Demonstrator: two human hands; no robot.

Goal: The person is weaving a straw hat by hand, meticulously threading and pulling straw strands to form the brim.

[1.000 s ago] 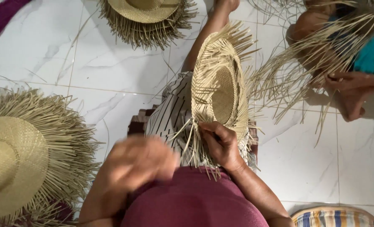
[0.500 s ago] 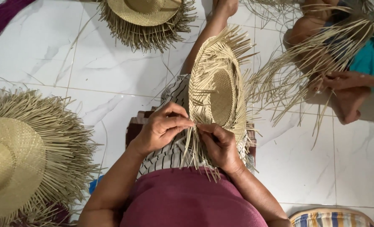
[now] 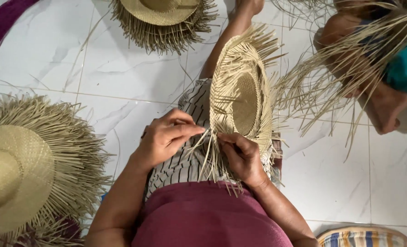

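A half-woven straw hat (image 3: 242,93) stands on edge on my lap, its hollow crown facing right and loose straw strands sticking out around the brim. My left hand (image 3: 167,137) pinches thin straw strands at the brim's near left edge. My right hand (image 3: 242,155) grips the brim's near edge just beside it, fingers closed on the strands. The two hands almost touch. Below them lie my striped skirt (image 3: 180,160) and maroon top.
An unfinished straw hat (image 3: 20,169) with a long fringe lies on the white tiled floor at left. Another hat (image 3: 162,18) lies at the top. At the upper right another person (image 3: 386,96) holds a bundle of straw strands (image 3: 331,77). A striped cushion (image 3: 363,238) is at the bottom right.
My left hand came up from my lap to the hat's brim and now pinches strands beside my right hand. The hat and right hand have barely moved.
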